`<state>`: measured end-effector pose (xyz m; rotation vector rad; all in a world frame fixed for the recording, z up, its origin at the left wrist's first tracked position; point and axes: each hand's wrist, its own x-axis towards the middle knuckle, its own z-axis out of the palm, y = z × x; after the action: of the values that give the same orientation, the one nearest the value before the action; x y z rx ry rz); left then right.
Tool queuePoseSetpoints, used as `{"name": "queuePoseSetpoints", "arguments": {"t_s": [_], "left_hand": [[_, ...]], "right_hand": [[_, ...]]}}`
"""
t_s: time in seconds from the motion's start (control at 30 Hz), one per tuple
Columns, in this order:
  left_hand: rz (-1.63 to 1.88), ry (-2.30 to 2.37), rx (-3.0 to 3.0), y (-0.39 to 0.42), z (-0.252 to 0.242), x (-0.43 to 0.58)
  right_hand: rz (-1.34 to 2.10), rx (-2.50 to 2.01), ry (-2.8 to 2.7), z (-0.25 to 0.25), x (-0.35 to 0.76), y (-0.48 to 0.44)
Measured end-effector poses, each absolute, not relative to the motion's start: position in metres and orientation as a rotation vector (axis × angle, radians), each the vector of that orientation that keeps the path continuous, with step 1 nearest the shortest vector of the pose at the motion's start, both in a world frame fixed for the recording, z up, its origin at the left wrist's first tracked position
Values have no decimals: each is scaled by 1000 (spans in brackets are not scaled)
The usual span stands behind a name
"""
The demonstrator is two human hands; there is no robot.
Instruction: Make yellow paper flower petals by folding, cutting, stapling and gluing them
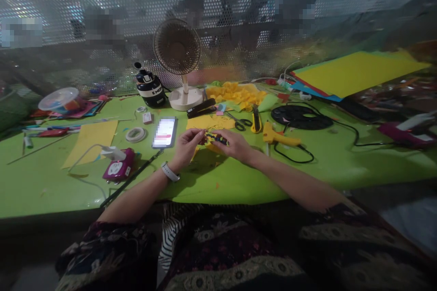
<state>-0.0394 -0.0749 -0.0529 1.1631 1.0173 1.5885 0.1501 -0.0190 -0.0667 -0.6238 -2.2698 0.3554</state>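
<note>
From the head camera, I see two hands close together over the green desk (246,189), near its front edge. The left hand (188,142) has its grip closed, with thumb and fingertips pinching one end of a small dark piece (214,137). The right hand (238,146) has its grip closed too, on the other end. So the dark piece is up between the two hands, with yellow bits showing around it and below. It is too small to tell just what it is. My guess is that two hands hold it so that it does not wobble, and low and near so the person can see it well.

The yellow glue gun (282,138) lies beside the right arm, with the yellow cutter (256,120) and the scissors (243,123) a bit farther back. Maybe they are there so they are easy to grab. The phone (164,132) lies by the left hand with its screen up, perhaps so it can be looked at. Behind it all, the fan (177,47) stands next to a dark bottle (151,90), maybe to leave the front for working. A heap of yellow-orange pieces (236,95) sits beside the fan.
</note>
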Motion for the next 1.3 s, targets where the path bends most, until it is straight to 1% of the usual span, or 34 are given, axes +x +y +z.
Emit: {"name": "queuePoseSetpoints", "arguments": {"t_s": [0.43, 0.73, 0.97, 1.3], "left_hand": [[1613, 993, 1170, -72, -58, -43], [1643, 1004, 1221, -75, -52, -43], [1557, 1001, 1175, -73, -52, -43], [1570, 950, 1141, -73, -52, -43]], "right_hand": [[201, -530, -2225, -67, 148, -17], [253, -503, -2285, -67, 151, -18], [226, -438, -2295, -70, 152, -12], [341, -500, -2244, -67, 149, -17]]}}
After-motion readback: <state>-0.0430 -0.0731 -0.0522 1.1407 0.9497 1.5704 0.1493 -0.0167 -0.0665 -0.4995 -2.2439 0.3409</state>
